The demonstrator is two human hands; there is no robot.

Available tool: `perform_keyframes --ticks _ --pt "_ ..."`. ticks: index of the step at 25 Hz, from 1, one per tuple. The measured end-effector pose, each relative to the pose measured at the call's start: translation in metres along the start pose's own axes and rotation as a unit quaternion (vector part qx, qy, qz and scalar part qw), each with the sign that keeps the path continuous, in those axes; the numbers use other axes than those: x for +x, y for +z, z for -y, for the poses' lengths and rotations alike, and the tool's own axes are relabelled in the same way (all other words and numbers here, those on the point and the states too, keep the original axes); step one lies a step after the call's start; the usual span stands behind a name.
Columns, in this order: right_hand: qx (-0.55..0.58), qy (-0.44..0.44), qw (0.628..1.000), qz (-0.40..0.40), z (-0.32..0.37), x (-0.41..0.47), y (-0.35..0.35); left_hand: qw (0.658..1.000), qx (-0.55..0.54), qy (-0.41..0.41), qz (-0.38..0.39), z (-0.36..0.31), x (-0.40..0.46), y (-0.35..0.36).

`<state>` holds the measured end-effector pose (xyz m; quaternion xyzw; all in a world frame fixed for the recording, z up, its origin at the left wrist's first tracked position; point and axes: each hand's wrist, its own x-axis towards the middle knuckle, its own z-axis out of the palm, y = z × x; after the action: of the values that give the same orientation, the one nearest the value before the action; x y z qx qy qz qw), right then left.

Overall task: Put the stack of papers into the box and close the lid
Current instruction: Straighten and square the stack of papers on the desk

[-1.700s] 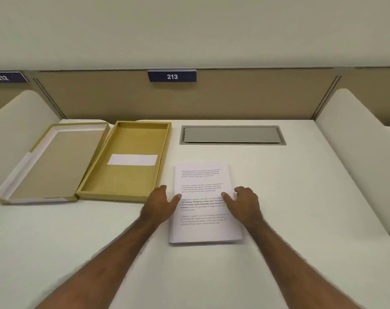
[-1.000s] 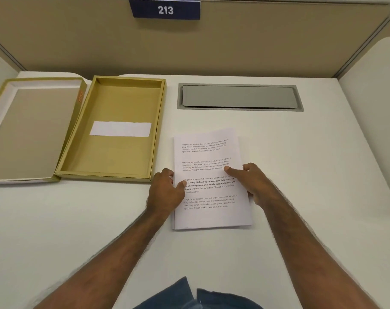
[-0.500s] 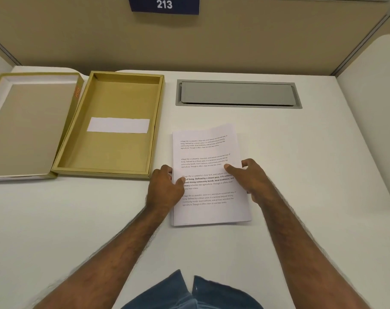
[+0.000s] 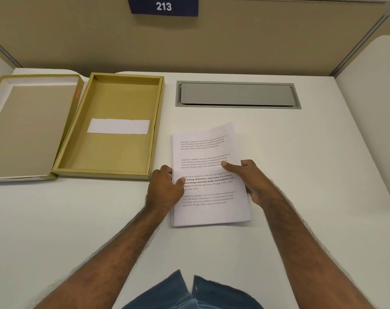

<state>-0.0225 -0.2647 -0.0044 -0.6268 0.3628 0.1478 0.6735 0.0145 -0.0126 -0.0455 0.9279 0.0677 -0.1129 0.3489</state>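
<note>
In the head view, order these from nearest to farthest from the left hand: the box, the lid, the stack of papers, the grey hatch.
1. Stack of papers: held by the left hand.
2. Box: just beyond, to its left.
3. Grey hatch: far side, right.
4. Lid: far left.

White desk (image 4: 301, 152) w/ box (image 4: 155, 130), lid (image 4: 2, 85), papers (image 4: 209, 210).

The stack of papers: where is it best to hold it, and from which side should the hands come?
Probably by its two long edges, one hand from each side. The stack of papers lies flat and lengthwise, and the left hand and right hand already flank it.
</note>
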Motion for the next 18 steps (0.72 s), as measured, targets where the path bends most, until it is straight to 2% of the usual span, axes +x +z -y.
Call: perform_keyframes --ticks 4,11,14,18 --pt "0.017 0.010 0.999 0.034 -0.003 0.003 -0.005 1.000 -0.004 -0.003 0.003 0.001 0.001 -0.001" --pt "0.025 -0.007 0.999 0.036 -0.009 -0.002 0.004 1.000 -0.015 0.005 0.004 0.002 0.001 -0.001" --pt "0.008 -0.047 0.999 0.016 -0.011 -0.009 0.005 0.999 -0.033 -0.005 0.013 0.003 0.001 -0.005" --pt "0.030 -0.118 0.991 0.048 -0.014 -0.028 -0.003 0.993 -0.120 0.004 0.005 -0.012 0.000 -0.018"
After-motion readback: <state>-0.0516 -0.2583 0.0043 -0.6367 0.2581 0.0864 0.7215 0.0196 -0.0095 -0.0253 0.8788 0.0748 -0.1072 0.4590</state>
